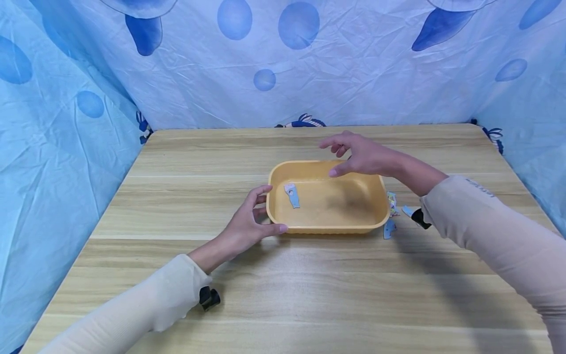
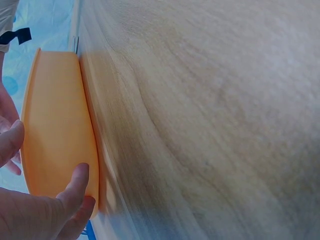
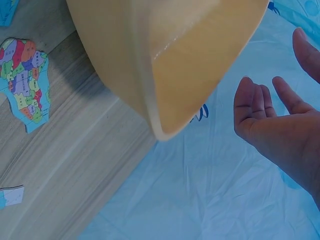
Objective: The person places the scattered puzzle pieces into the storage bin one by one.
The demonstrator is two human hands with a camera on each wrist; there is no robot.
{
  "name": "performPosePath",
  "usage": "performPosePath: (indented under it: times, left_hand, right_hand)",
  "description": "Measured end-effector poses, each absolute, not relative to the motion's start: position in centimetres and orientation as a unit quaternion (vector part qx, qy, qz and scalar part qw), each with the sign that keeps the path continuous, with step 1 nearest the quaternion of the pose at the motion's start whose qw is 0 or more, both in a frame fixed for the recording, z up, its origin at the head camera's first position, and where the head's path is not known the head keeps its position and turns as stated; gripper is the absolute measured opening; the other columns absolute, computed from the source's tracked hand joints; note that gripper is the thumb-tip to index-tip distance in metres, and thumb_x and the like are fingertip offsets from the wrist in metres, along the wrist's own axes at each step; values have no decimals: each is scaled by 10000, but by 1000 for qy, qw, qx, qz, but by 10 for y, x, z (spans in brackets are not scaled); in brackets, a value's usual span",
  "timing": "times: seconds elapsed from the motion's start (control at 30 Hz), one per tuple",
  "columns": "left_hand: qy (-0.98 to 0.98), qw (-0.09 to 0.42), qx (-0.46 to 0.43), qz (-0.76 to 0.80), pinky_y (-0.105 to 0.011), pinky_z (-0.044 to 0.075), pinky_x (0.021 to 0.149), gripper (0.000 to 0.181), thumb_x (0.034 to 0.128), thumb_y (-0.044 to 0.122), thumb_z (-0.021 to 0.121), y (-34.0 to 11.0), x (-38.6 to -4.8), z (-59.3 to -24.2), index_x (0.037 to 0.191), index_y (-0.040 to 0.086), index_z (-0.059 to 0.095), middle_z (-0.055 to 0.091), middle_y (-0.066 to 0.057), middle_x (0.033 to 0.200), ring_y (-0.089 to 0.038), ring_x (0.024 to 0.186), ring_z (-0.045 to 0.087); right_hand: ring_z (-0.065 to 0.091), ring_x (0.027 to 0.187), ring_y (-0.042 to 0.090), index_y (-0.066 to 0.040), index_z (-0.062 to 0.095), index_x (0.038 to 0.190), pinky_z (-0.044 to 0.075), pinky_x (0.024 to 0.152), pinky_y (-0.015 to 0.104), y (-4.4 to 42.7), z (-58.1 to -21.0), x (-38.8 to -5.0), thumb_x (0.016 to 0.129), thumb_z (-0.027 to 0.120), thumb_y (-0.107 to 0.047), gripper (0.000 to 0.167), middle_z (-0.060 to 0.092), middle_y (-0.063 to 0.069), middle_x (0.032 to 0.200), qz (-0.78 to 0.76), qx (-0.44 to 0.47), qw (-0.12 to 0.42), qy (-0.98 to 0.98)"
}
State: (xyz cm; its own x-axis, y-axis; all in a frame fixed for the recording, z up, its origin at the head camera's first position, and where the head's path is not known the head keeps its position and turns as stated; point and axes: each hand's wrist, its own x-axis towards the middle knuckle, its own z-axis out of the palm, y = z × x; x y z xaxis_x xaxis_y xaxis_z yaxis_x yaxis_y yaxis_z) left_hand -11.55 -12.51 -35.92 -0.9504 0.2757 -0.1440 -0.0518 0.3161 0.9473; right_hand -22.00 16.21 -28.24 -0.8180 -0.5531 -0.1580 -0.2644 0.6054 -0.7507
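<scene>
A yellow plastic bin [image 1: 326,228] stands on the table. My left hand [image 1: 245,219] grips its front left corner, thumb along the front side and fingers against the left end. Inside the bin, toward the left, lies a light blue puzzle piece [image 1: 293,195]. Above the bin's back rim hovers my right hand [image 1: 363,155], its fingers loosely bent and holding nothing. Beside the bin's right end lies a colourful map puzzle piece [image 3: 25,82] with small printed regions. Other light blue pieces [image 1: 389,229] lie near it, partly hidden by the bin or the right arm.
The wood-grain table [image 1: 283,290] extends around the bin on all sides. Blue patterned cloth [image 1: 212,83] hangs behind the table and at both sides. Each sleeve cuff carries a small black wrist camera [image 1: 209,298].
</scene>
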Motion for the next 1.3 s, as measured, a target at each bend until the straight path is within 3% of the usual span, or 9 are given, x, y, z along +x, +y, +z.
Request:
performPosePath:
  times: [0.4,1.3]
  left_hand:
    - [801,140,73,578,-443,380,1061,987,702,173,871,-126,-115,-359,1480,179,263,401,-103,1416,-299,1256,475]
    - [803,145,70,573,-440,357,1077,975,710,187,867,-127,-116,-361,1477,194,264,400,-96,1419,-293,1258,472]
  right_hand:
    - [412,1205,337,-91,460,1407,435,911,486,173,-279,-221,837,744,-112,637,419,151,1320,-383,-229,171,879]
    - [428,1216,311,-107,426,1424,435,920,486,216,-275,-217,879,705,-132,613,439,140,1337,-356,-178,154,904]
